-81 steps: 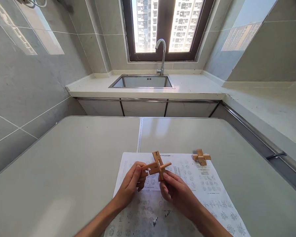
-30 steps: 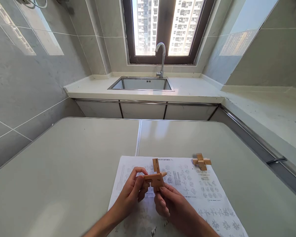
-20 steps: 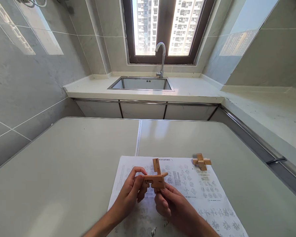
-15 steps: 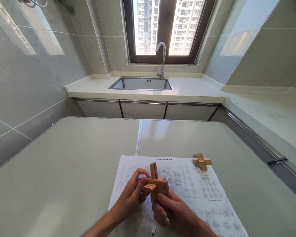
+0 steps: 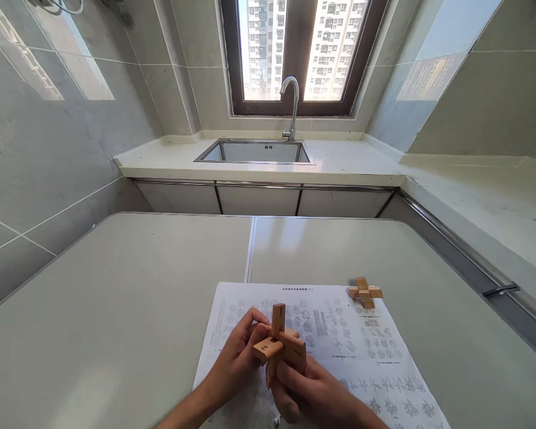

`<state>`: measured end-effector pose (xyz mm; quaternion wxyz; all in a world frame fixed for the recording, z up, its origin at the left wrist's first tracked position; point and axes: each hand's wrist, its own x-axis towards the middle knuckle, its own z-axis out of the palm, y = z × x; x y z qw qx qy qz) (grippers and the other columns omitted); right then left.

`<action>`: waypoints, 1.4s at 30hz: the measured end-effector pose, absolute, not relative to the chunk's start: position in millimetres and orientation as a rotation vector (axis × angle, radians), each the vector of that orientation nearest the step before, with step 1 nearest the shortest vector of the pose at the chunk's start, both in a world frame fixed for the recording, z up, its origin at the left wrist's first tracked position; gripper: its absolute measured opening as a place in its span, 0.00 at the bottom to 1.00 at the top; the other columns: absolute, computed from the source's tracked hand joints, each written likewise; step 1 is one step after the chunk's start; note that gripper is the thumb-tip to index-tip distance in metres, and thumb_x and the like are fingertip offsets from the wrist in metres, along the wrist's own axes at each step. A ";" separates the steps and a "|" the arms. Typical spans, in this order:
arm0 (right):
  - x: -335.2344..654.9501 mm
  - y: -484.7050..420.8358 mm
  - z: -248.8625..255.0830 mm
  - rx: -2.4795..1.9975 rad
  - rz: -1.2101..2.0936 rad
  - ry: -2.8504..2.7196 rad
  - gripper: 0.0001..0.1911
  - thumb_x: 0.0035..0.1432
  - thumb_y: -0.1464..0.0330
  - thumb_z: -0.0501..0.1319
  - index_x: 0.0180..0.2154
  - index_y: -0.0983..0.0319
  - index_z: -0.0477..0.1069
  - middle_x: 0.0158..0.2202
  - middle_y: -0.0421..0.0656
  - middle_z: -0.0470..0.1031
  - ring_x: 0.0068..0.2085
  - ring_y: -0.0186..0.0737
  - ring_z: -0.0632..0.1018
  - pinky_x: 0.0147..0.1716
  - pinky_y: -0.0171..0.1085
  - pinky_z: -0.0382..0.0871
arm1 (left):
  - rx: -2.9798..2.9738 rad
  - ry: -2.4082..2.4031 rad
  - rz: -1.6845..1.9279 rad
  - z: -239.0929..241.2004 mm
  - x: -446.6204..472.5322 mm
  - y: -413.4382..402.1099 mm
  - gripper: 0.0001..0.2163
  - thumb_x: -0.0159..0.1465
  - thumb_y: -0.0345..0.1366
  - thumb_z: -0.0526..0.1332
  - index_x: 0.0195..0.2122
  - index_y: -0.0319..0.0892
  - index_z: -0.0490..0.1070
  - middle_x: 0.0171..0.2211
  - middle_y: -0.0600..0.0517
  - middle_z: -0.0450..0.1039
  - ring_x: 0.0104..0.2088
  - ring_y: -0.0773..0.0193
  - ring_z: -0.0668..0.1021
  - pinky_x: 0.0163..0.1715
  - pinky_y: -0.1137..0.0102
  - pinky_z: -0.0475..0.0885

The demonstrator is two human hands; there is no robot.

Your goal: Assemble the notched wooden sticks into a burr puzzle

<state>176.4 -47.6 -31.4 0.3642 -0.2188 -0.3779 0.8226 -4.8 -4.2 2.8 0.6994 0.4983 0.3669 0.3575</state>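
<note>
A wooden cross-shaped puzzle (image 5: 280, 344) made of interlocked bars is held above a printed paper sheet (image 5: 339, 333). My left hand (image 5: 236, 363) pinches its left side, thumb and fingers on the bar ends. My right hand (image 5: 308, 393) grips it from below and the right. One bar stands upright and another, with a dark mark on its end, points toward me. A second, smaller wooden cross puzzle (image 5: 364, 292) lies assembled on the sheet's far right corner, apart from both hands.
The sheet lies on a pale grey table (image 5: 116, 298) with a seam down its middle. Beyond it runs a counter with a steel sink (image 5: 255, 151) and tap (image 5: 291, 101) under a window. Another counter (image 5: 482, 196) runs along the right.
Both hands have drawn the puzzle nearer to me and lower, and turned it so a marked bar end now faces me. The small cross on the sheet has not moved.
</note>
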 end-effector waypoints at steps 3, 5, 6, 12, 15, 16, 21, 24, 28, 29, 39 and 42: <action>176.4 -47.0 -29.8 -0.577 2.128 -1.008 0.22 0.72 0.50 0.61 0.39 0.63 0.72 0.19 0.33 0.65 0.20 0.28 0.61 0.24 0.33 0.56 | 1.029 0.780 0.803 0.1 -4.1 -3.3 0.23 0.67 0.61 0.63 0.39 0.45 0.63 0.27 0.56 0.67 0.24 0.69 0.67 0.25 0.74 0.57; 176.2 -46.1 -26.7 -0.588 2.125 -1.027 0.22 0.71 0.50 0.63 0.39 0.64 0.73 0.19 0.33 0.65 0.19 0.28 0.62 0.24 0.32 0.56 | 0.987 0.758 0.800 -2.2 -3.9 -2.7 0.23 0.67 0.61 0.64 0.39 0.45 0.63 0.27 0.57 0.67 0.23 0.70 0.66 0.24 0.75 0.57; 176.1 -45.7 -25.1 -0.590 2.122 -1.025 0.22 0.70 0.50 0.63 0.39 0.64 0.73 0.18 0.33 0.65 0.19 0.28 0.61 0.24 0.32 0.55 | 0.966 0.749 0.797 -3.3 -3.9 -2.4 0.23 0.67 0.61 0.63 0.39 0.45 0.62 0.27 0.57 0.67 0.23 0.70 0.66 0.23 0.75 0.56; 174.1 -44.0 -24.2 -0.530 2.161 -0.866 0.22 0.67 0.50 0.67 0.39 0.64 0.73 0.18 0.34 0.66 0.19 0.28 0.61 0.22 0.32 0.53 | 0.912 0.754 0.755 -3.7 -3.8 0.3 0.22 0.71 0.60 0.59 0.39 0.45 0.62 0.26 0.58 0.65 0.21 0.71 0.67 0.21 0.76 0.60; 174.5 -42.2 -24.5 -0.482 2.137 -0.764 0.22 0.66 0.50 0.68 0.36 0.64 0.73 0.17 0.33 0.64 0.18 0.29 0.60 0.21 0.33 0.52 | 0.907 0.801 0.766 2.4 -2.6 3.4 0.22 0.72 0.61 0.57 0.41 0.45 0.63 0.22 0.61 0.62 0.17 0.73 0.62 0.18 0.76 0.61; 175.3 -41.1 -23.2 -0.476 2.122 -0.729 0.22 0.66 0.50 0.68 0.36 0.64 0.74 0.16 0.33 0.62 0.17 0.29 0.59 0.21 0.33 0.52 | 0.907 0.817 0.788 4.6 -2.1 4.7 0.22 0.71 0.61 0.58 0.44 0.45 0.64 0.23 0.61 0.62 0.16 0.73 0.61 0.18 0.75 0.62; 187.1 -31.2 -10.2 -0.633 2.000 -0.565 0.21 0.63 0.52 0.71 0.34 0.64 0.77 0.16 0.32 0.58 0.19 0.29 0.56 0.23 0.34 0.51 | 0.882 0.918 0.920 10.2 -1.2 10.3 0.22 0.69 0.60 0.62 0.50 0.47 0.65 0.26 0.63 0.61 0.17 0.74 0.58 0.16 0.75 0.65; 198.2 -21.5 -7.6 -0.757 1.871 -0.474 0.21 0.61 0.52 0.72 0.34 0.65 0.77 0.19 0.33 0.60 0.22 0.29 0.58 0.25 0.33 0.53 | 0.872 0.963 0.952 9.7 -2.4 11.5 0.21 0.68 0.58 0.64 0.47 0.46 0.66 0.25 0.63 0.60 0.17 0.74 0.58 0.16 0.75 0.65; 213.6 -7.1 -13.7 -0.787 1.695 -0.340 0.17 0.62 0.55 0.73 0.35 0.64 0.78 0.22 0.33 0.59 0.24 0.30 0.57 0.25 0.32 0.58 | 0.881 0.969 0.948 7.9 -5.0 11.3 0.22 0.67 0.58 0.65 0.46 0.45 0.67 0.25 0.62 0.60 0.18 0.75 0.56 0.18 0.75 0.63; 217.3 -3.8 -15.6 -0.762 1.676 -0.309 0.16 0.62 0.57 0.73 0.36 0.63 0.78 0.22 0.33 0.58 0.24 0.30 0.56 0.25 0.31 0.58 | 0.885 0.969 0.945 7.3 -5.6 11.3 0.22 0.67 0.58 0.65 0.46 0.45 0.67 0.24 0.63 0.60 0.18 0.75 0.56 0.18 0.76 0.63; 246.2 16.6 -31.4 -0.554 1.591 -0.064 0.11 0.60 0.66 0.75 0.38 0.63 0.76 0.23 0.31 0.60 0.22 0.27 0.59 0.20 0.27 0.61 | 0.953 0.968 0.948 4.8 -9.3 13.2 0.21 0.66 0.58 0.66 0.44 0.45 0.68 0.23 0.63 0.56 0.19 0.74 0.54 0.20 0.75 0.59; 246.4 18.5 -33.4 -0.533 1.587 -0.049 0.14 0.59 0.65 0.76 0.40 0.64 0.76 0.23 0.31 0.61 0.22 0.26 0.60 0.21 0.27 0.63 | 0.971 0.964 0.946 5.0 -9.4 14.9 0.21 0.66 0.58 0.66 0.44 0.45 0.68 0.23 0.63 0.55 0.20 0.73 0.53 0.20 0.74 0.56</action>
